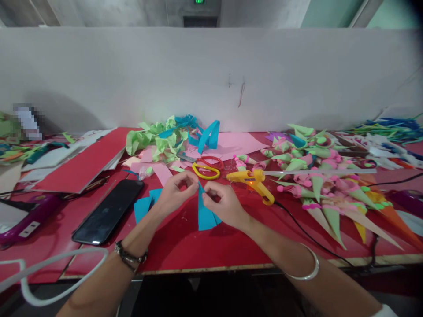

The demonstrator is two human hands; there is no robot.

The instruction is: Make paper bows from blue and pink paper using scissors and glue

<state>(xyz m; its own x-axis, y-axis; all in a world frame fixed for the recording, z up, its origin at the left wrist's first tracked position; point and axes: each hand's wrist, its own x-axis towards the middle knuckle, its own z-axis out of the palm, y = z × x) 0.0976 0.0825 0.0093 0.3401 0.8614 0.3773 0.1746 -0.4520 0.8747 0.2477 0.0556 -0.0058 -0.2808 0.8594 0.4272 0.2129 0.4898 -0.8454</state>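
Both of my hands meet over the red table (185, 246) and pinch the top of a blue paper piece (205, 215). My left hand (175, 191) has its fingers closed on the paper's upper left tip. My right hand (222, 202) grips the same tip from the right, fingers curled. The paper hangs down to the table as a folded, pointed shape. More blue paper pieces (144, 204) lie flat just left of my left hand.
A black phone (109, 211) lies at left. Yellow and red scissors (206, 168) and a yellow glue gun (253, 180) with its cord sit just behind my hands. Paper cones (324, 193) cover the right. Crumpled green paper (155, 141) and red card (86, 163) lie behind.
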